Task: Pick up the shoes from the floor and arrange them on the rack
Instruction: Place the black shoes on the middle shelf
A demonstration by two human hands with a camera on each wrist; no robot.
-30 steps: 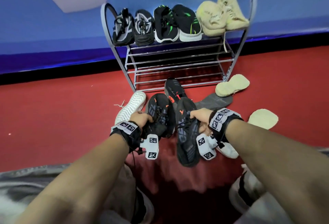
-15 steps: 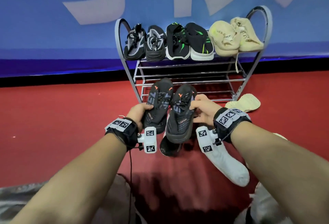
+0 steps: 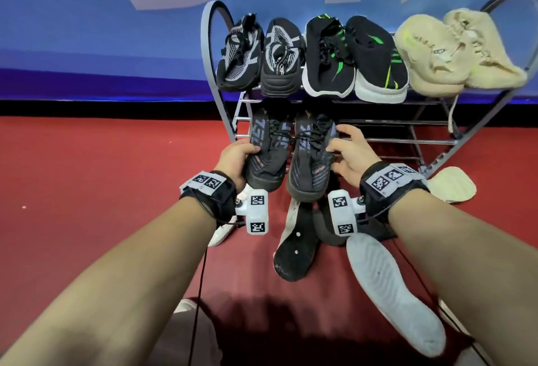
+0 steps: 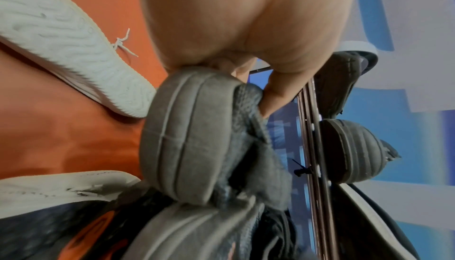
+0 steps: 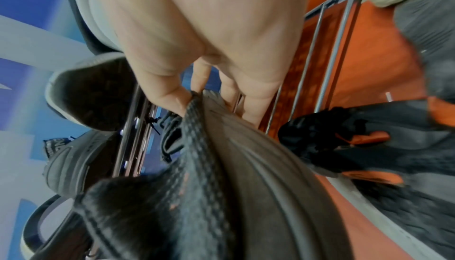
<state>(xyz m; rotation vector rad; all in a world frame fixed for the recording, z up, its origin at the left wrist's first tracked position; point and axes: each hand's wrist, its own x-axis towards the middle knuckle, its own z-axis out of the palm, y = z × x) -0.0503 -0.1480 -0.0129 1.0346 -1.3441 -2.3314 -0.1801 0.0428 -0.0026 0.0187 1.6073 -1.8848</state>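
My left hand grips a dark grey sneaker by its side near the heel, toe pointing into the grey metal rack. My right hand holds the matching dark sneaker beside it, thumb on top and fingers under the sole. Both shoes hover at the left end of the rack's second shelf. In the left wrist view the thumb presses the left shoe's upper. The right wrist view shows the fingers wrapped round the right shoe's sole.
The top shelf carries three pairs: black-and-grey, black-and-green and cream. On the red floor lie a black-and-orange shoe, white shoes and a cream insole. A blue wall stands behind.
Both hands lifted the dark pair off the floor and carried it forward and up to the rack's second shelf. My view has moved closer to the rack.
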